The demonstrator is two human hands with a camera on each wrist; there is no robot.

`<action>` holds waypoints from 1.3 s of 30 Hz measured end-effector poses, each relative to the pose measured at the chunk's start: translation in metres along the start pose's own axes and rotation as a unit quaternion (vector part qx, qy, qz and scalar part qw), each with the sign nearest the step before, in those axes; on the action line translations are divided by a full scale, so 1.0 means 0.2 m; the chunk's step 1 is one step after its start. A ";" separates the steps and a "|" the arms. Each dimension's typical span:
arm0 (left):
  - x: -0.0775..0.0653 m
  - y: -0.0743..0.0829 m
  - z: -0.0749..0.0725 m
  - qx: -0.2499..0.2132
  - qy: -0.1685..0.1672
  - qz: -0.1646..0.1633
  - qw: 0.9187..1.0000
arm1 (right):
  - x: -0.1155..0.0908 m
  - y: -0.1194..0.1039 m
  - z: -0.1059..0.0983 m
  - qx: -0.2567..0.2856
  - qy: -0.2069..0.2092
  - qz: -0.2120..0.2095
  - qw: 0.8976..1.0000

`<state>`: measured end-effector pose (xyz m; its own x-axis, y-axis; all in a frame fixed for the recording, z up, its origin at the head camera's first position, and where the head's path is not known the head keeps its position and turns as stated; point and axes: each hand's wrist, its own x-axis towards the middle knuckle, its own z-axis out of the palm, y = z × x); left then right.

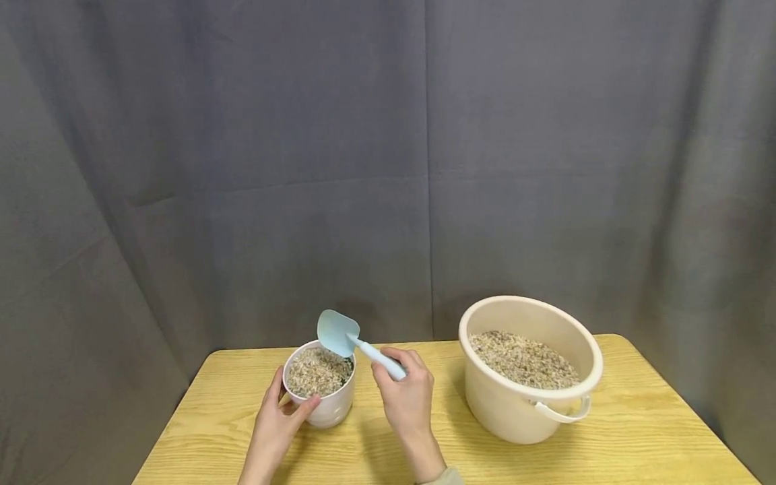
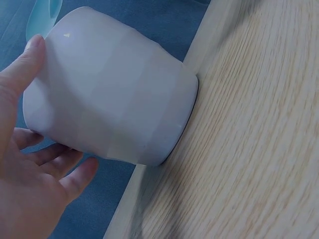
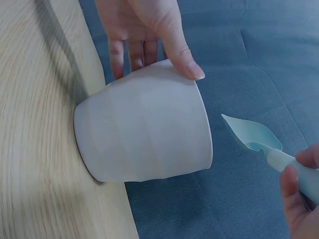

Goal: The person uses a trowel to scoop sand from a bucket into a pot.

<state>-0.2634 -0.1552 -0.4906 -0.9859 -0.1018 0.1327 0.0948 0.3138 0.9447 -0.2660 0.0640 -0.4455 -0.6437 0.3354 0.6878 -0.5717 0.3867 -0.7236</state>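
Observation:
A white pot [image 1: 330,409] with a faceted side stands upright on the table, filled nearly to its rim with a tan and grey grainy mix [image 1: 318,372]. Dark green shows along its inner right edge. My left hand [image 1: 280,412] holds the pot from the left, thumb at the near rim and fingers round the far side. In my right hand [image 1: 407,391] is the handle of a light blue hand trowel [image 1: 337,333], whose blade is over the pot's far right rim. From the right wrist, the trowel blade [image 3: 253,134] shows above the pot opening, apart from the rim.
To the right stands a large cream bucket [image 1: 506,406], partly filled with similar grainy mix [image 1: 524,360], its white handle [image 1: 564,412] hanging at the front. Both containers rest on a light wooden table [image 1: 200,417]. A grey curtain [image 1: 364,168] hangs close behind the table.

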 end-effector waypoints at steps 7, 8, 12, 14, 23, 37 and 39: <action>0.00 0.02 -0.01 0.050 0.008 -0.001 0.999 | 0.02 -0.03 -0.03 0.015 0.004 0.018 1.000; 0.00 0.02 -0.01 0.054 0.008 -0.002 0.999 | 0.02 -0.03 -0.04 0.018 0.003 0.020 1.000; -0.01 0.02 -0.02 0.068 0.009 0.000 0.998 | 0.02 -0.05 -0.05 0.031 -0.003 0.030 0.999; -0.01 0.02 -0.02 0.072 0.010 0.008 0.997 | 0.03 -0.06 -0.07 0.042 -0.008 0.042 0.998; -0.01 0.07 -0.03 0.112 0.028 0.030 0.993 | 0.12 -0.17 -0.23 0.062 -0.022 0.110 0.992; -0.07 0.28 0.07 0.127 0.097 0.170 0.972 | 0.29 -0.14 -0.58 0.099 0.104 0.090 0.985; -0.07 0.31 0.08 0.127 0.097 0.181 0.970 | 0.32 -0.12 -0.64 0.082 0.114 0.097 0.985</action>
<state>-0.2461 -0.1188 -0.4378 -0.8473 -0.1100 0.5196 0.3690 0.5818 0.7248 -0.2280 0.1866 -0.3765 -0.6291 0.5807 0.5168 -0.5350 0.1589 -0.8298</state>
